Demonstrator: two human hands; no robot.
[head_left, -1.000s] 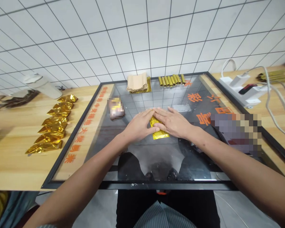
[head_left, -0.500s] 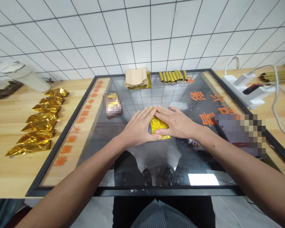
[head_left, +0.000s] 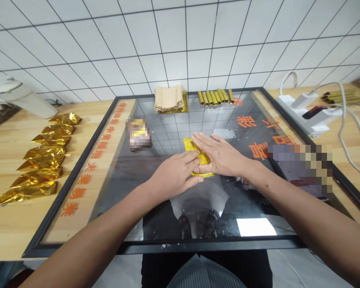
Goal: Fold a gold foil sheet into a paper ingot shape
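A shiny gold foil paper (head_left: 188, 145) with an embossed pattern lies flat on the dark glass sheet (head_left: 162, 158) in front of me, partly hidden by my hands. My right hand (head_left: 222, 156) rests over its right side, palm down with the fingers stretched out and the thumb across the lower part. From the left, my left hand (head_left: 177, 171) reaches over the foil's middle, fingers extended and touching both the foil and the right hand's edge. Neither hand is closed around anything.
Folded gold foil pieces (head_left: 43, 162) line the wooden table at left, near a white bottle (head_left: 22, 96). A brown-and-gold paper stack (head_left: 168, 98) and gold paper rolls (head_left: 216, 97) sit along the back. At right are a power strip (head_left: 303, 116) with cables and a blurred-out dark object (head_left: 298, 170).
My left hand has slid down along the foil, its fingertips leaving the top corner, which now shows. The right hand stays on the foil. The view has shifted slightly.
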